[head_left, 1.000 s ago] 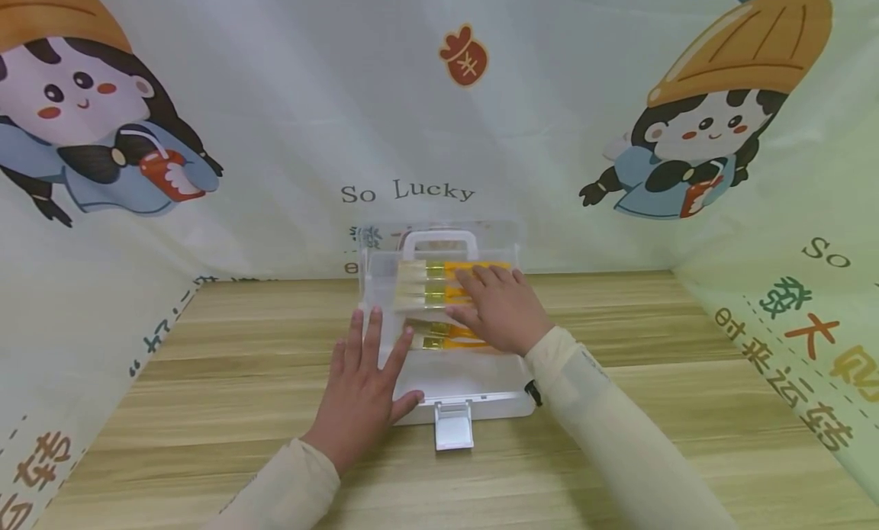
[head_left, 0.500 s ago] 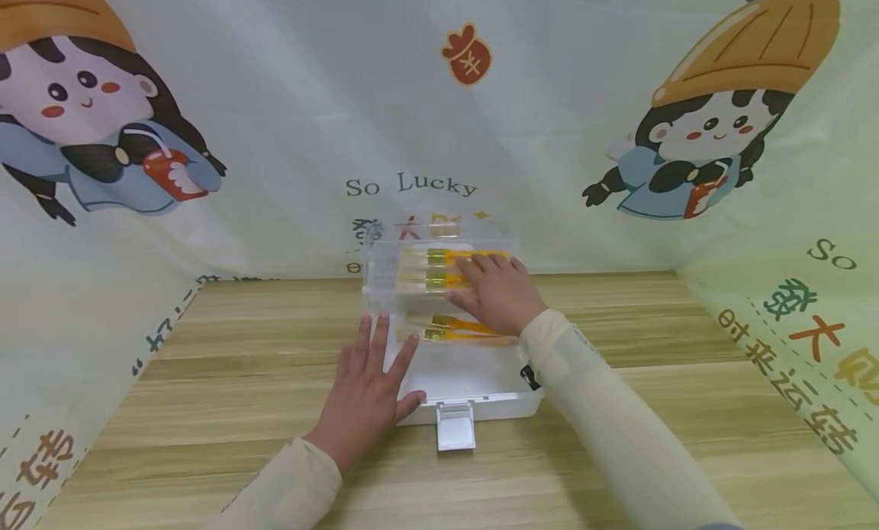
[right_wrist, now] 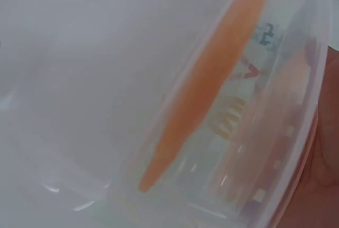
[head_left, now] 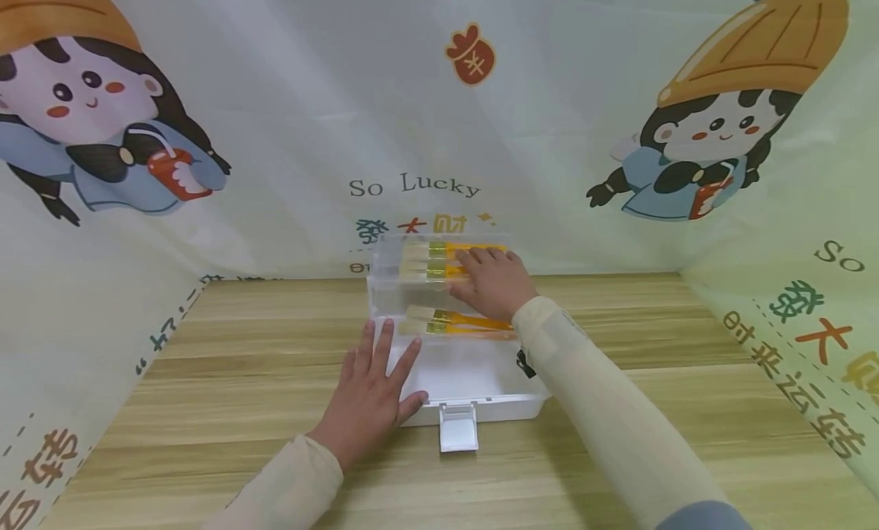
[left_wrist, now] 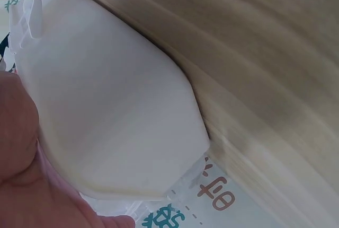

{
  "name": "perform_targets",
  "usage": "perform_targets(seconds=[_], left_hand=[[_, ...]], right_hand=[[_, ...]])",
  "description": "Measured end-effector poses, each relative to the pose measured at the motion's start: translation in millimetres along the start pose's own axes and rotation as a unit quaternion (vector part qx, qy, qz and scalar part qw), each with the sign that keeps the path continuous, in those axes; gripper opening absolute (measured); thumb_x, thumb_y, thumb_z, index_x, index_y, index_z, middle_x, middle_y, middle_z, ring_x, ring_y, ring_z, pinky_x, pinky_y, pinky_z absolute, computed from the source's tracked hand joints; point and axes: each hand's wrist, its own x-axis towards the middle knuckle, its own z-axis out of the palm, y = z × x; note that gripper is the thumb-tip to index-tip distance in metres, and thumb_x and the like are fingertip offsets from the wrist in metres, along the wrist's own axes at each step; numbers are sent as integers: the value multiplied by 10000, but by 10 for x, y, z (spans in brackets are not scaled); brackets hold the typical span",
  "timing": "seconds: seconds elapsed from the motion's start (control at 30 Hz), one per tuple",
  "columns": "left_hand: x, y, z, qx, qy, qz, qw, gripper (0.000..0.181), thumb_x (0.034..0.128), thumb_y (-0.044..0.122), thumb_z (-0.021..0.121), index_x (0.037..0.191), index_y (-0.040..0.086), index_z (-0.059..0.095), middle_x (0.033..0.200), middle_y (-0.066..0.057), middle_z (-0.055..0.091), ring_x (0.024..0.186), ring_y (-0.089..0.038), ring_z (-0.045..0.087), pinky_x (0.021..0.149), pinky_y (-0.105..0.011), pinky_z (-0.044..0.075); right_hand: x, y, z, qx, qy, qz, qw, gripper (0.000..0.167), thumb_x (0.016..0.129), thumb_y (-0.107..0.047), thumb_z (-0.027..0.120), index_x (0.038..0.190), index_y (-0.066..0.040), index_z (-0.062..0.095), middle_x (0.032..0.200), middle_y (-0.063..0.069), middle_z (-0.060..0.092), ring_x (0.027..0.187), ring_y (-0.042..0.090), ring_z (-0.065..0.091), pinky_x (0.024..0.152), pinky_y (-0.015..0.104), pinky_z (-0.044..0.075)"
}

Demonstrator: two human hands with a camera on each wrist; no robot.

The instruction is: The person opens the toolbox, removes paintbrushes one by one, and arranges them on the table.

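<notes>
White plastic storage box point(head_left: 460, 374) sits on a wood-grain table point(head_left: 199, 408), latch point(head_left: 458, 431) hanging down at the front. A translucent compartment point(head_left: 384, 295) rises at the box's back, above the white base.

Left hand point(head_left: 367, 385) lies along the box's left side, fingers spread, thumb by the front rim; the left wrist view shows it against the white side.

Right hand point(head_left: 494, 282) is over the orange handles of the upper paintbrushes point(head_left: 437, 269), back right, thumb apart from the fingers. Can't tell if it pinches the brushes, grips the compartment or just presses. Upper brushes lie crosswise, pale bristles left, gold ferrules. Lower paintbrushes point(head_left: 437, 328) lie below them, slightly slanted; exact compartment unclear. Right wrist view: orange handle point(right_wrist: 212, 74) behind translucent plastic, blurred.

Small black item point(head_left: 525, 364) near the right cuff, partly hidden. Cream sleeves point(head_left: 291, 480) on both arms. Pale backdrop point(head_left: 309, 95) behind, printed with cartoon figures and "So Lucky".
</notes>
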Motion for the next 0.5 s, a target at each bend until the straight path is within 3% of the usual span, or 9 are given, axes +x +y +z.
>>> perform_targets(seconds=[0.5], left_hand=[[-13,-3,-9,-37,-91,32,9999,720,982,489,552,1556,116,329,1598,-293,119,1465,-493,64,1065,-660,288]], right_hand=[[58,15,56,16,26,42,10000,691,999,-573,454,1542,-156,366,1531,91,421,1390,343,382,1110,560,292]])
